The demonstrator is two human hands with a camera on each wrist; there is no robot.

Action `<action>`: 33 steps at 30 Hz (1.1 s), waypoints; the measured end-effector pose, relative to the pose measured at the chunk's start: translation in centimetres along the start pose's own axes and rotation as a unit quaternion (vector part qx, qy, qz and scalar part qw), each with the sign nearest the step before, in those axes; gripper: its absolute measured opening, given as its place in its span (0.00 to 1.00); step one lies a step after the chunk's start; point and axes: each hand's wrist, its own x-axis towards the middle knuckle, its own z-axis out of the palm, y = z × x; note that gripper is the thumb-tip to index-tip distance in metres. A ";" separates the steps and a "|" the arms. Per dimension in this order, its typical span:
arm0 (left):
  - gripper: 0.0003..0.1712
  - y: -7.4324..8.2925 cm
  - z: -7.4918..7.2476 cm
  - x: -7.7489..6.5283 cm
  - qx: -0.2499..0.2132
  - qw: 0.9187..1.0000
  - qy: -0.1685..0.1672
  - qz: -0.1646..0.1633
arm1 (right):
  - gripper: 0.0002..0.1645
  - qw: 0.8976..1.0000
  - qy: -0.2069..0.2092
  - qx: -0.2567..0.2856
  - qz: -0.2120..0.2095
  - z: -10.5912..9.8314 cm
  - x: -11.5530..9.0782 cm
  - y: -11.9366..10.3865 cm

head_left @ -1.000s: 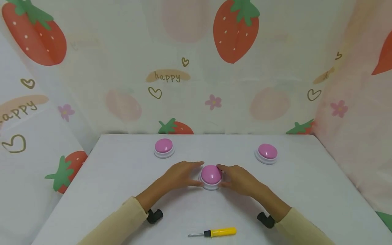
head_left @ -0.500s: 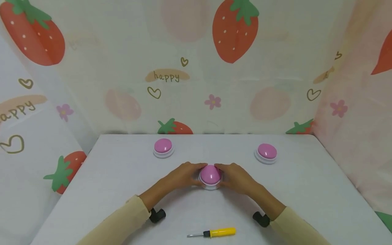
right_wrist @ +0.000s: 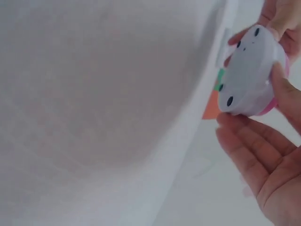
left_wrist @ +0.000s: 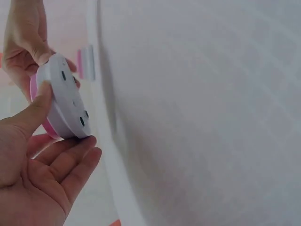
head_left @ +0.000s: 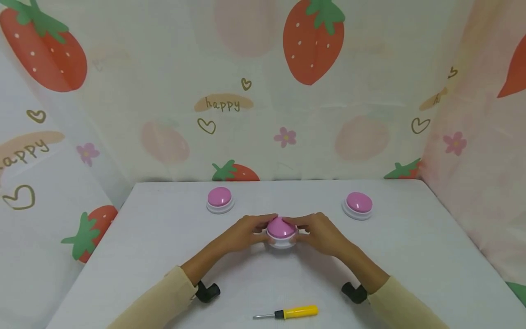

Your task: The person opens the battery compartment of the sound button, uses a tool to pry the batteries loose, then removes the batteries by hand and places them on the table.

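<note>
A round push button (head_left: 281, 229) with a glossy pink dome and white base is held up off the table between both hands. My left hand (head_left: 245, 234) grips its left side and my right hand (head_left: 321, 233) its right side. Each thumb presses on the near side of the base, while the other fingers reach around the far side. In the left wrist view, the white underside of the push button (left_wrist: 70, 101) shows several dark holes. The right wrist view shows the same underside, with the right hand's fingers (right_wrist: 256, 155) at its edge.
Two similar pink buttons stand farther back on the white table (head_left: 172, 237): a left one (head_left: 219, 198) and a right one (head_left: 358, 204). A yellow-handled screwdriver (head_left: 287, 312) lies near the front edge. Strawberry-printed curtains (head_left: 263, 137) enclose the back and sides.
Both hands have come in around the middle push button, taken hold of it and raised it from the table. The other two buttons and the screwdriver stay where they were.
</note>
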 end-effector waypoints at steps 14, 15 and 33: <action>0.30 1.6 -1.1 -0.6 -0.152 0.988 0.017 -0.030 | 0.40 0.998 -0.006 0.064 -0.027 -2.1 -0.9 -1.4; 0.31 1.6 -1.1 -0.7 -0.160 0.987 0.011 -0.032 | 0.39 0.997 0.000 0.070 -0.029 -2.1 -1.0 -1.4; 0.30 2.7 -0.8 -2.0 -0.159 0.986 0.019 -0.037 | 0.31 0.993 0.020 0.116 -0.009 -2.1 -1.7 -1.4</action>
